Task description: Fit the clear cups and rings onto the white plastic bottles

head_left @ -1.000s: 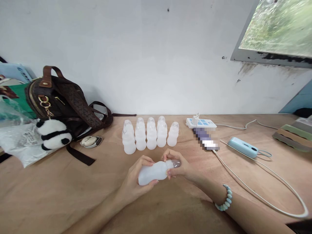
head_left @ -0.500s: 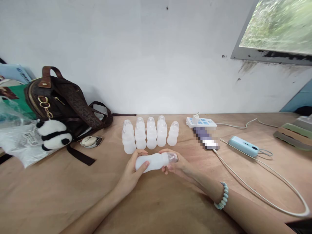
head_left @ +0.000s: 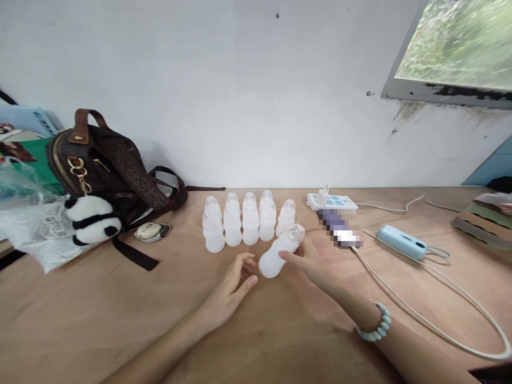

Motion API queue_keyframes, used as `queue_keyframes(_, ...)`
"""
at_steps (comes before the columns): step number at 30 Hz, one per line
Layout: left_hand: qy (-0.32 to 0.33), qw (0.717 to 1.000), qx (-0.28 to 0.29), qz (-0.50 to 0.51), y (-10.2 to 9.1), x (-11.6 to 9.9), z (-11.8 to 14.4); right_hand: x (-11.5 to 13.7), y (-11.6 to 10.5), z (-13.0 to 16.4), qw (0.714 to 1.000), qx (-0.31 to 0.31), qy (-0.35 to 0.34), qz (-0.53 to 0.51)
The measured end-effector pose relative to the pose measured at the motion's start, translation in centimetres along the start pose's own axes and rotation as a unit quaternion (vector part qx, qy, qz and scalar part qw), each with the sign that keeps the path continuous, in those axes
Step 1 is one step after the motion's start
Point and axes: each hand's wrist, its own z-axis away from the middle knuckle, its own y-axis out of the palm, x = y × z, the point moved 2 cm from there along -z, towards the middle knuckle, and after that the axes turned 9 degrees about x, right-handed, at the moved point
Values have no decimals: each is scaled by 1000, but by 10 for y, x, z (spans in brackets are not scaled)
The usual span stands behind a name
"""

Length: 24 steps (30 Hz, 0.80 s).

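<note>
1. The right hand [head_left: 304,261] pinches a white bottle [head_left: 281,250], tilted, just near of the bottle rows [head_left: 244,223].
2. The left hand [head_left: 231,287], fingers spread and holding nothing, hovers just left of it.
3. A brown bag [head_left: 108,170] sits far left on the wooden table [head_left: 100,314].

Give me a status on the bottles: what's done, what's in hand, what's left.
Done: nine capped bottles stand grouped near the wall. In hand: the right hand grips a tenth bottle, cap on, tilted at the group's right end; the left hand lies open beside it, off the bottle. Left: standing that bottle upright. No other loose bottles show on the table.
</note>
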Motion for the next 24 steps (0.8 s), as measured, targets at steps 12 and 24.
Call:
queue_keyframes(12, -23, 999, 24, -3, 2, 1, 0, -15, -35, -13, 934, -92, 28, 345)
queue_keyframes(24, -4, 1000, 1, -14, 2, 0, 2, -33, -36, -17, 906, -52, 37, 419)
